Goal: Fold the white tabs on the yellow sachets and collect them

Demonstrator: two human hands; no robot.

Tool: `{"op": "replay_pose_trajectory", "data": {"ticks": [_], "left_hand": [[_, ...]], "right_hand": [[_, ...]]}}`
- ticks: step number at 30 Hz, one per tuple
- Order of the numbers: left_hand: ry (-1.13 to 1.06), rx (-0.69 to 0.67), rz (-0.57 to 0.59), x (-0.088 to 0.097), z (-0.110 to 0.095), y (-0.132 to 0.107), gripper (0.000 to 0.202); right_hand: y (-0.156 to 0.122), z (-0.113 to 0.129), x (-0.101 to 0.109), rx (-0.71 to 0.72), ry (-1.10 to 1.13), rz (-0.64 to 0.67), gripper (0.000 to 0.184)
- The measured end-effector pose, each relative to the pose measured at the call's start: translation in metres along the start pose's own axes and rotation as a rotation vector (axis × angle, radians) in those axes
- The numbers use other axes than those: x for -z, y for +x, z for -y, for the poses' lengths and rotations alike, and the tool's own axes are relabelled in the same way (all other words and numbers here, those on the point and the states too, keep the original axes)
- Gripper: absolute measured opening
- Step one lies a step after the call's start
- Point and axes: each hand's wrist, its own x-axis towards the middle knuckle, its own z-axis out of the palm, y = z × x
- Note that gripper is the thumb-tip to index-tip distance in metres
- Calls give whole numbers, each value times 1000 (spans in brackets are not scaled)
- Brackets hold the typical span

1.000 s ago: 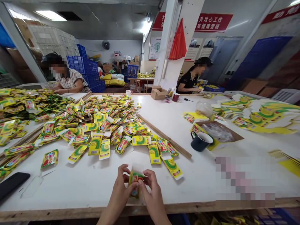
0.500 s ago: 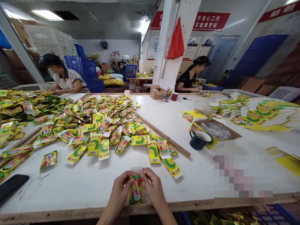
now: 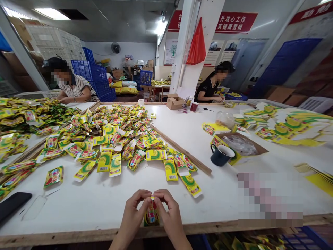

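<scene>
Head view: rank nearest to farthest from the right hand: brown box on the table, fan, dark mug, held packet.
Right hand:
1. Held packet: just left.
2. Dark mug: ahead, right.
3. Brown box: far across the table.
4. Fan: far back, left.

I see the left hand (image 3: 134, 210) angled toward one o'clock, the right hand (image 3: 170, 210) toward eleven, fingers (image 3: 139, 195) curled, thumbs (image 3: 145, 206) close together.

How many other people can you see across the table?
2: a person in stripes at the left, a person in black at the right. Others may be hidden.
</scene>
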Motion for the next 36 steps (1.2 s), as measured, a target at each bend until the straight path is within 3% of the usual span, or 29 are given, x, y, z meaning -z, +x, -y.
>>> {"op": "replay_pose_trajectory", "data": {"ticks": [6, 9, 17, 25, 36], "left_hand": [[17, 43, -73, -5, -4, 12, 22], [10, 45, -52, -4, -3, 18, 24], [-102, 130, -20, 2, 10, 4, 28], [-95, 88, -41, -3, 2, 9, 18], [-90, 111, -7, -1, 6, 3, 22]], "right_hand": [[14, 1, -4, -43, -95, -36, 19], [19, 2, -2, -66, -112, -19, 22], [10, 0, 0, -138, 36, 51, 23], [26, 10, 5, -195, -51, 120, 18], [26, 9, 9, -211, -84, 193, 14]]}}
